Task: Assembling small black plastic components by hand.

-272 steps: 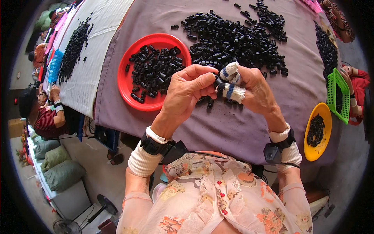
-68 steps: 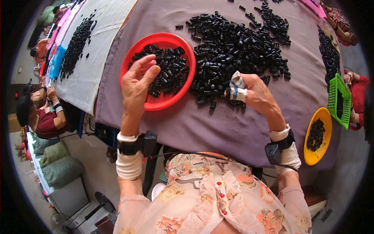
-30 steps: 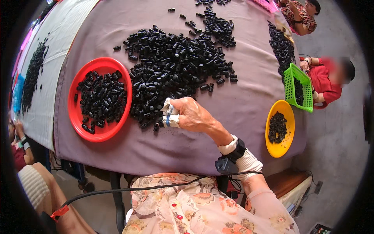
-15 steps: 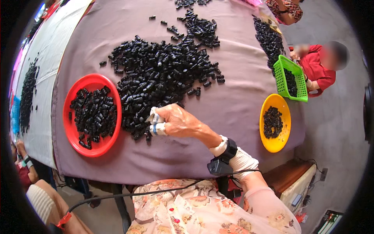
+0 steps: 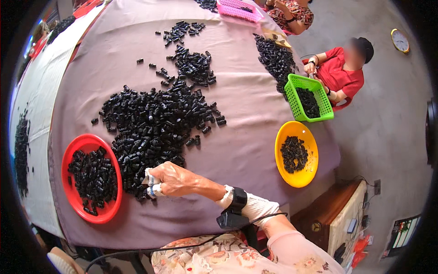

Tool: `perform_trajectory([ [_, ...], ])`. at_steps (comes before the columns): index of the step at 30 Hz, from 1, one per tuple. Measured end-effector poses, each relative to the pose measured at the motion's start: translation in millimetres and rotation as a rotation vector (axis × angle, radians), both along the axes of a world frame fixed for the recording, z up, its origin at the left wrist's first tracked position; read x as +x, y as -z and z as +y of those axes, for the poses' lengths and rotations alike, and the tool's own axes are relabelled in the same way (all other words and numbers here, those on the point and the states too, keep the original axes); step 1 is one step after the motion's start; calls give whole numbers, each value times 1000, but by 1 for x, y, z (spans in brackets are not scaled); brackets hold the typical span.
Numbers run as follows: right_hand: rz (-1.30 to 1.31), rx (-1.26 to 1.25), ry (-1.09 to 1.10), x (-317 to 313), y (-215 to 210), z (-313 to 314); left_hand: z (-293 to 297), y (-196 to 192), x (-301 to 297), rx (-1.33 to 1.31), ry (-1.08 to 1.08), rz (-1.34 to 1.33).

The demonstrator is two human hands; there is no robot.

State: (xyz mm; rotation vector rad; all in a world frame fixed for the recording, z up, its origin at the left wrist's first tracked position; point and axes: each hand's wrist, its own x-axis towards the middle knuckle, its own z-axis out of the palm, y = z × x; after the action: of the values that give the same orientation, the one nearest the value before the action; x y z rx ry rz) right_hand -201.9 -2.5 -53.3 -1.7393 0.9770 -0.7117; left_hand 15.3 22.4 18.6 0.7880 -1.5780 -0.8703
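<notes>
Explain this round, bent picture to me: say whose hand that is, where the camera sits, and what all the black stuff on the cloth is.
The camera sits on a person's head and looks down; its wide lens bends the edges. Only the right hand shows, its fingers wrapped in tape, resting at the near edge of a big pile of small black parts on a purple-grey cloth. Whether it holds a part I cannot tell. The left hand is out of view. A red bowl of the same parts lies to its left, a yellow bowl and green basket to its right. Another person in red sits across.

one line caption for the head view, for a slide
Right hand with taped fingertips rests at the edge of a pile of small black plastic pieces beside a round red plastic plate on a mauve tablecloth.
</notes>
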Motion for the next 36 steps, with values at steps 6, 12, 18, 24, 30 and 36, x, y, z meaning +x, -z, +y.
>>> perform_trajectory([
  [6,21,-49,-21,-4,5,-3,3,-8,19,0,-77,-125],
  [12,-31,32,5,-8,-4,-7,15,-21,42,38,-173,-279],
  [18,20,63,-21,-7,-9,-12,29,-24,60,70,-301,-381],
  [24,85,-87,172,-29,7,-15,23,-40,-17,89,-360,-70],
  [30,-34,42,151,-19,-1,-17,3,70,-40,-7,-146,-671],
  [36,-80,67,158,-20,-4,-15,-9,98,-48,-107,-215,-983],
])
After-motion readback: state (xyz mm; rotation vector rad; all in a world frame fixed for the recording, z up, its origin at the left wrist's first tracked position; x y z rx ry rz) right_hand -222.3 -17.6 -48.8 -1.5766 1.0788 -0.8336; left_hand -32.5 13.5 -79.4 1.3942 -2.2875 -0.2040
